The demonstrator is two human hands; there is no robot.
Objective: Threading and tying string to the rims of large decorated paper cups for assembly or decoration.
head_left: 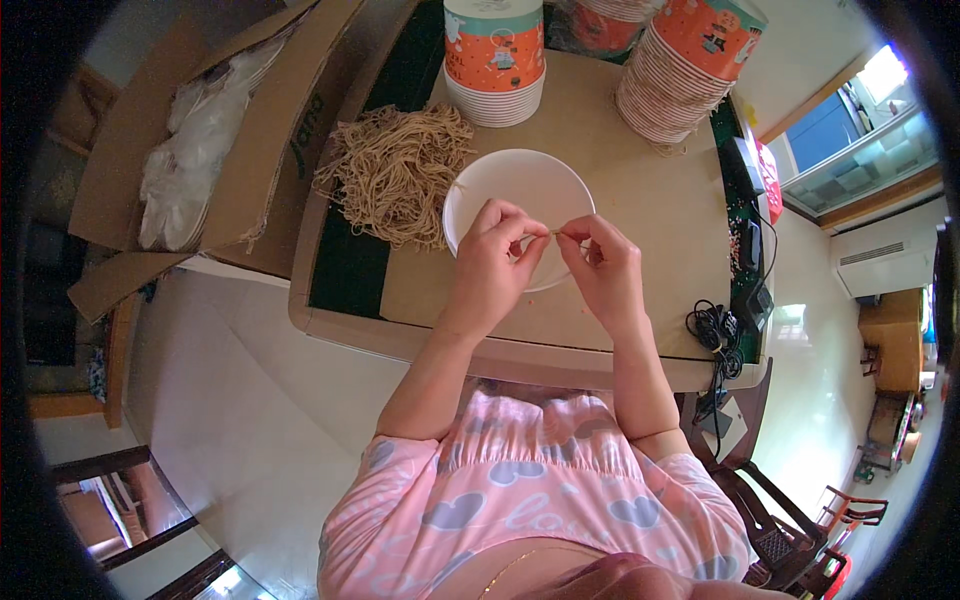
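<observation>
A white round bowl (520,180) sits on the table in front of me. Over its near rim, my left hand (495,262) and my right hand (603,268) pinch the two ends of a thin tan string (553,233) between their fingertips. The string is short and mostly hidden by my fingers. A loose heap of tan strings (395,172) lies to the left of the bowl, apart from both hands.
Stacks of orange paper cups stand at the back middle (495,60) and back right (685,70). An open cardboard box (250,130) with white plastic bags sits at the left. Black cables (715,325) and small devices lie on the table's right edge.
</observation>
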